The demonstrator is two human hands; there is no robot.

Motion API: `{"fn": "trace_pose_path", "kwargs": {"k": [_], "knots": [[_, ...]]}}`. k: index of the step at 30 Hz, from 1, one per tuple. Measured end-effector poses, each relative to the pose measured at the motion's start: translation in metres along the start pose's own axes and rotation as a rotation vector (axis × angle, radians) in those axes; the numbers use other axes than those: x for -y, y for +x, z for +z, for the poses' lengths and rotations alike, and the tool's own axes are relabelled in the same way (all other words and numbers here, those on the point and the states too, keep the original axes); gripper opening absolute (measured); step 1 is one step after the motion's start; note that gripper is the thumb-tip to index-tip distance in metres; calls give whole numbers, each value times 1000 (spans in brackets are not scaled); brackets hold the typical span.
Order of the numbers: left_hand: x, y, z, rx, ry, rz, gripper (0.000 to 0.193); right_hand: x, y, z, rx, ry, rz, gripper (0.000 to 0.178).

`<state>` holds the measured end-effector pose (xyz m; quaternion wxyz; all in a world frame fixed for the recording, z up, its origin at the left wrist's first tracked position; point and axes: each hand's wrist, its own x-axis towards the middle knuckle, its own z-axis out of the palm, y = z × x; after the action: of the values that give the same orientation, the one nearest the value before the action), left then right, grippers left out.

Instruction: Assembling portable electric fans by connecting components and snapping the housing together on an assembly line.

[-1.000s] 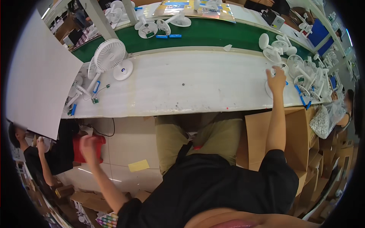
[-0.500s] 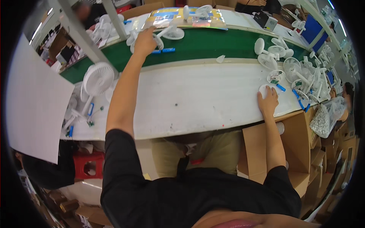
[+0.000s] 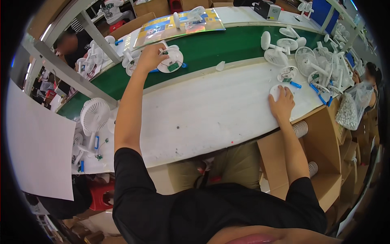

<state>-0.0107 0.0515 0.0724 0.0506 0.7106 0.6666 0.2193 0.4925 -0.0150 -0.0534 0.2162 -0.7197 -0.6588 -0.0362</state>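
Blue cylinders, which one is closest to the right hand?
The blue cylinder beside the open round base, just beyond the right hand; the others lie farther away.

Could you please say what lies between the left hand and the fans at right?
In the head view, an opened fan base, then a blue battery, then a white scrap.

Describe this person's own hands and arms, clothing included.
Both the left hand and right hand are ungloved. The forearms are bare, with no watch or bracelet visible. The left sleeve and right sleeve are short, plain black and loose, ending around the elbows.
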Motion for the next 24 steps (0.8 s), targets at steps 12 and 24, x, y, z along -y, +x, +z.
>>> {"fn": "trace_pose_path", "kwargs": {"k": [12,24], "knots": [[-68,-106,-44,-223,-627,-148,18,252,14,-69,431,1174,-364,46],[-83,-72,-33,-467,-548,-223,15,347,60,-8,411,1496,-51,24]]}}
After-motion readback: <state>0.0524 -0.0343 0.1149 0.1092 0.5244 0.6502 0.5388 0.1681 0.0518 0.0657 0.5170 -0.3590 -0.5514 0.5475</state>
